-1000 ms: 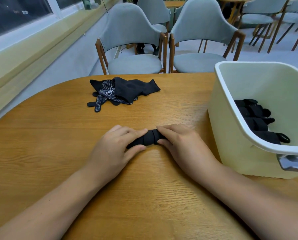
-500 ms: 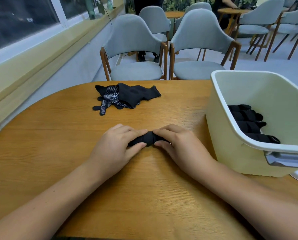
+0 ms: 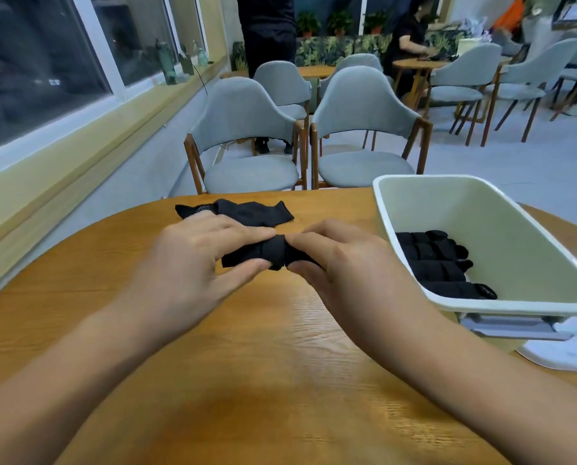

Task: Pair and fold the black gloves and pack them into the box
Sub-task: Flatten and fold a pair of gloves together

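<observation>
the rolled pair of black gloves (image 3: 269, 254) is near the middle of the table, held between both hands; whether it rests on the wood or is just off it cannot be told. the left hand (image 3: 193, 263) pinches its left end, fingers on top and thumb below, where a flat flap of cloth sticks out. the right hand (image 3: 340, 266) pinches the right end the same way, its fingers curled over the roll.

the bundle looks light, soft and limp, with no stiffness of its own. it would likely spring open if let go, so it is best held across the wrapped middle, where the outer layer binds it, rather than by the loose flap.

more loose gloves (image 3: 257, 213) lie in a heap near the far edge. the pale box (image 3: 498, 229) stands at the right edge, with several folded pairs (image 3: 434, 260) in a row along its near left side.

the table (image 3: 280, 347) is rounded, smooth grained wood. beyond it stand two grey chairs (image 3: 243, 129), a long window (image 3: 39, 62) on the left, and other tables with people at the back.
</observation>
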`<state>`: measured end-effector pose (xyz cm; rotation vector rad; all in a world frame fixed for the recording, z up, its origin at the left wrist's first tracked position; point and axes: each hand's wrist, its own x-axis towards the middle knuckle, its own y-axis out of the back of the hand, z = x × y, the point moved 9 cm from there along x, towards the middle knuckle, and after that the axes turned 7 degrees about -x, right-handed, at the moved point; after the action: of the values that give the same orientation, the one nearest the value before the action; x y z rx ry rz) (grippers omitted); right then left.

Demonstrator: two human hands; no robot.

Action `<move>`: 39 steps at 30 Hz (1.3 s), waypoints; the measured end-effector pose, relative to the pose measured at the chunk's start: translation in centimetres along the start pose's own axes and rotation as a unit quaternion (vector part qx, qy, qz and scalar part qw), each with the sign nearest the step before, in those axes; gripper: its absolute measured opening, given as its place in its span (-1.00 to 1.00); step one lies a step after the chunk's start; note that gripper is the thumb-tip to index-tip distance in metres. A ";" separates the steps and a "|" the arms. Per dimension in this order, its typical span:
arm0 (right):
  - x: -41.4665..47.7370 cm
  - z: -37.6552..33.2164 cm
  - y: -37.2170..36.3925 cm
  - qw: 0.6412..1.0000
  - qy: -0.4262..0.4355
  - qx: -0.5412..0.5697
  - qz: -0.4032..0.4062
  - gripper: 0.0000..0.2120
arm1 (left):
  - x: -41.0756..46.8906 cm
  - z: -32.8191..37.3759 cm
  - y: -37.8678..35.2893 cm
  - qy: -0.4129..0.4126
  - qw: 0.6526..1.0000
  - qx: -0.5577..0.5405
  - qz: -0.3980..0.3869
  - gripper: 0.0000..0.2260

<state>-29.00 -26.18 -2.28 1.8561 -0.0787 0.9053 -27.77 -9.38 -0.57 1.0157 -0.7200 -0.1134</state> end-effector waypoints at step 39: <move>-7.0 18.0 13.5 0.960 -0.138 -0.072 -0.232 -0.54 | 11.8 15.9 -14.9 -0.061 0.962 -0.098 -0.248 -0.64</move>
<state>-29.97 -49.59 0.30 1.7484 0.1143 0.3047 -24.69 -33.95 -1.59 0.9857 -0.5394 -0.6765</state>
